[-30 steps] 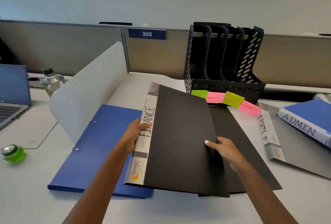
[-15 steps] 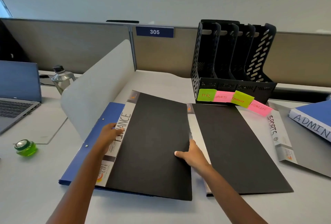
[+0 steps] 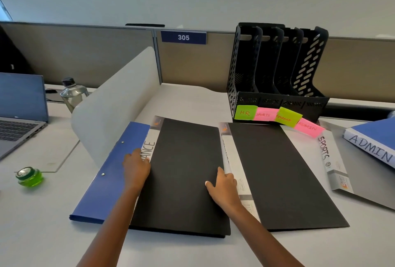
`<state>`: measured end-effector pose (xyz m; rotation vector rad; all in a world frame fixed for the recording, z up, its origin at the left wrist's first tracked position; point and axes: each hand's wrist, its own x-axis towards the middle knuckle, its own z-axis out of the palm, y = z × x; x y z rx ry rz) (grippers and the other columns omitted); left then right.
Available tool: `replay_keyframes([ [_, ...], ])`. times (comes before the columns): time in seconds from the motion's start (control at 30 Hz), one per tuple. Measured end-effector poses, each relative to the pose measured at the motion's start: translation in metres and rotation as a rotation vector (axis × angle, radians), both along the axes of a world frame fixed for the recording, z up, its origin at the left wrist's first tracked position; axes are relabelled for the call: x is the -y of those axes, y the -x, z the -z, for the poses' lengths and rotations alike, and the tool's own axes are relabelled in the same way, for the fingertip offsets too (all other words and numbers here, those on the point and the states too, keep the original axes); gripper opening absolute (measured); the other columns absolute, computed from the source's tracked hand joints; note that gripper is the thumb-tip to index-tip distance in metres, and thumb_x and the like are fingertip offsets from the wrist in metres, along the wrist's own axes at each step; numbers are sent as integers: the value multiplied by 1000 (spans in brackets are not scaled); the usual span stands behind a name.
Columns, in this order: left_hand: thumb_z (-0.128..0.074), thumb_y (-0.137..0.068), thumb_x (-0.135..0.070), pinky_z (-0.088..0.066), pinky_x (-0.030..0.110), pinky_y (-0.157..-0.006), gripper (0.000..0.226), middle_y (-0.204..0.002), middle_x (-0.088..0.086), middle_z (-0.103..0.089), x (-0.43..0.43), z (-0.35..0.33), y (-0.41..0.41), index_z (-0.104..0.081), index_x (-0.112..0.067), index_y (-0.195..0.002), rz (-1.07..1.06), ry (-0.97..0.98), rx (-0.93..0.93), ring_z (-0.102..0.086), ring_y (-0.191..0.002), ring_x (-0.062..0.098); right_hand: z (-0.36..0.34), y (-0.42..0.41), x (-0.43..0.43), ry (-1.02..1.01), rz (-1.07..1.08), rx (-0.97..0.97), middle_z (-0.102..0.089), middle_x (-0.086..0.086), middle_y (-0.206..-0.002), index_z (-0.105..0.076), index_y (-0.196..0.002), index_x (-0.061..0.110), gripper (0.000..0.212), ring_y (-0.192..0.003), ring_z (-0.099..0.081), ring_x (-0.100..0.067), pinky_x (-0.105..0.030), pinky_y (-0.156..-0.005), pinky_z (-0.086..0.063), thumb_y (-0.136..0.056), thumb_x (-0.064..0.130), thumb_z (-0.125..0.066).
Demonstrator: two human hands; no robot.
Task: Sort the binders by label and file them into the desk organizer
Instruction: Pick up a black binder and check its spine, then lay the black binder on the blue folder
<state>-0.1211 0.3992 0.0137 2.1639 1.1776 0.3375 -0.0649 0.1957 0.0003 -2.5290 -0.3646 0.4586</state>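
At lower centre, the left hand [image 3: 136, 168] is resting relaxed on the FINANCE binder [image 3: 183, 177] while the right hand [image 3: 224, 183] is pinching its right edge.

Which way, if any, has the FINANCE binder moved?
Yes, leftward: the FINANCE binder covered the other black binder before; now it lies beside it.
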Motion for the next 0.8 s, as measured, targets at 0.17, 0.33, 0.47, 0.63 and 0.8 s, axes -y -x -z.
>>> replay_keyframes([
  [0.17, -43, -94, -22, -27, 52, -108, 45, -139, 25, -35, 30, 9, -9, -35, -9, -137, 38, -151, -207, -34, -131, 39, 6, 5, 1, 52, -26, 73, -33, -13, -143, -17, -146, 13, 60, -131, -35, -25, -30, -105, -36, -96, 35, -42],
  [0.33, -42, -96, -31, -9, 52, -117, 60, -155, 22, -9, 58, 19, -20, -16, -12, -147, 174, -281, -263, -5, -145, 37, 4, 7, 16, 14, -90, 148, -31, -7, -147, -29, -143, 13, 51, -136, -31, -21, -27, -107, -34, -96, 30, -43],
  [0.47, -43, -95, -28, -23, 40, -116, 60, -152, 22, -20, 92, 16, -29, -18, -10, -147, 291, -325, -148, -18, -144, 34, 3, 10, 39, -38, -77, 400, -56, -13, -127, -61, -118, 7, 42, -115, -58, -27, -30, -86, -53, -80, 21, -69],
  [0.63, -44, -95, -16, -47, 26, -91, 52, -127, 14, -53, 138, 15, -47, -27, -10, -144, 458, -11, 65, -55, -113, 22, -2, -1, 62, 294, 13, 175, -10, -21, -153, -16, -146, 12, 82, -141, -14, -41, -54, -108, -27, -84, 45, -59],
  [0.8, -41, -93, -6, -49, 27, -84, 42, -134, 13, -50, 175, 19, -66, -40, -6, -135, 438, 492, 103, -55, -113, 24, 2, -1, 74, 426, 28, -16, 2, -23, -154, 2, -148, 15, 86, -141, -3, -44, -55, -111, -18, -88, 52, -48],
])
